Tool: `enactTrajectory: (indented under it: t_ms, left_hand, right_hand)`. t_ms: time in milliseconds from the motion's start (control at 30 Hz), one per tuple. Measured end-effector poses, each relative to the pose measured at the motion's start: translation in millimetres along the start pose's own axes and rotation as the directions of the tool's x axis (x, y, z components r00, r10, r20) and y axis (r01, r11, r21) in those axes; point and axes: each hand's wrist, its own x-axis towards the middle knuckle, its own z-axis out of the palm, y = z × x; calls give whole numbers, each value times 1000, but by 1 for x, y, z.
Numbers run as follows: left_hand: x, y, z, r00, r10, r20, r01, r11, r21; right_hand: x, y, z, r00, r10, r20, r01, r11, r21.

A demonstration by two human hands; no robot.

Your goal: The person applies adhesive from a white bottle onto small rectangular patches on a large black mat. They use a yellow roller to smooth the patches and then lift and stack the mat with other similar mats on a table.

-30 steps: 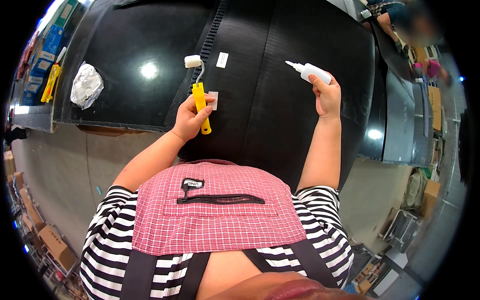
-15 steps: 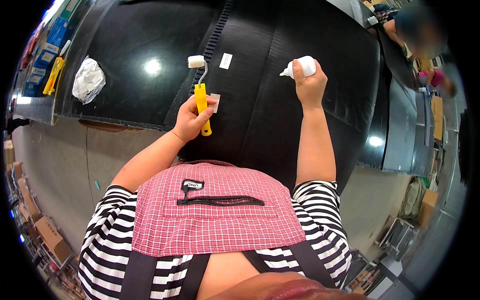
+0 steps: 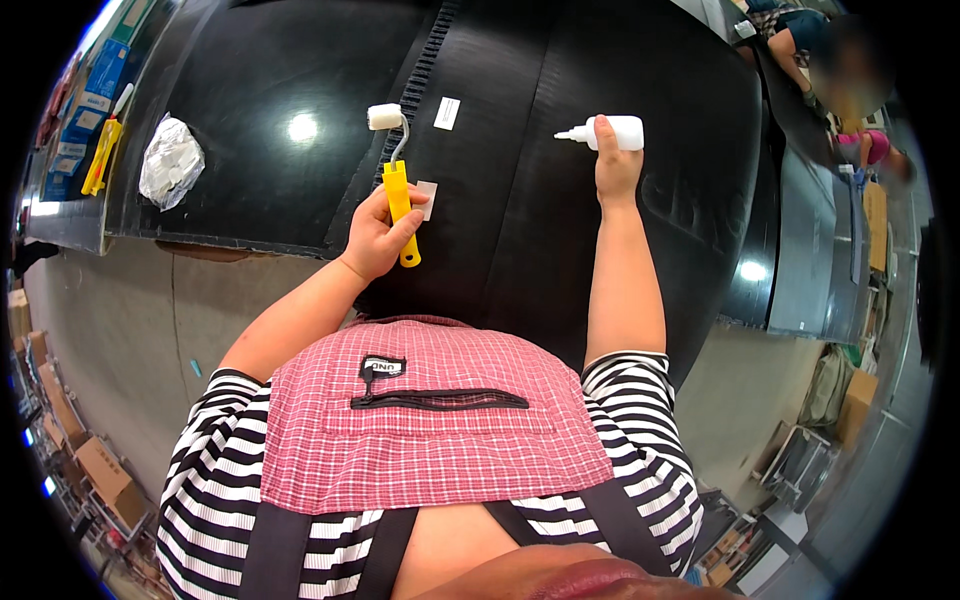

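My left hand (image 3: 378,235) grips the yellow handle of a small paint roller (image 3: 394,160); its white roller head lies on the black work surface (image 3: 250,180). The same hand's fingers also pinch a small white patch (image 3: 427,198). My right hand (image 3: 614,168) holds a white squeeze bottle (image 3: 606,132) on its side, its nozzle pointing left, just over the black surface. A second white patch (image 3: 447,113) lies flat on the black surface between the roller head and the bottle.
A crumpled clear bag of white pieces (image 3: 170,163) lies at the left of the black surface. A yellow tool (image 3: 102,152) and blue boxes (image 3: 90,95) are at the far left edge. Another person (image 3: 830,70) works at the far right. Cardboard boxes (image 3: 95,470) stand on the floor.
My right hand has swung the bottle from upright at the right to lying sideways further left, lower toward the surface. My left hand and the roller have hardly moved.
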Motion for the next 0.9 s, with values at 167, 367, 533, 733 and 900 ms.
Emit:
enactTrajectory:
  t_ms: [167, 367, 533, 733, 900]
  left_hand:
    - [-1, 2, 1, 1000, -30, -2, 30, 998, -51]
    - [0, 0, 0, 1000, -14, -5, 14, 1000, -25]
    - [-1, 1, 0, 1000, -24, -4, 24, 1000, -14]
    - [0, -2, 0, 1000, -12, -6, 12, 1000, -26]
    - [0, -5, 1, 1000, -20, -16, 19, 999, -31]
  right_hand:
    - [4, 16, 7, 998, -10, -62, 3, 994, -106]
    - [3, 21, 9, 997, -43, -70, 31, 986, -163]
    - [3, 23, 9, 995, -50, -81, 36, 985, -168]
    - [3, 26, 9, 996, -51, -79, 37, 984, -174]
    - [3, 26, 10, 991, -73, -111, 52, 982, -180]
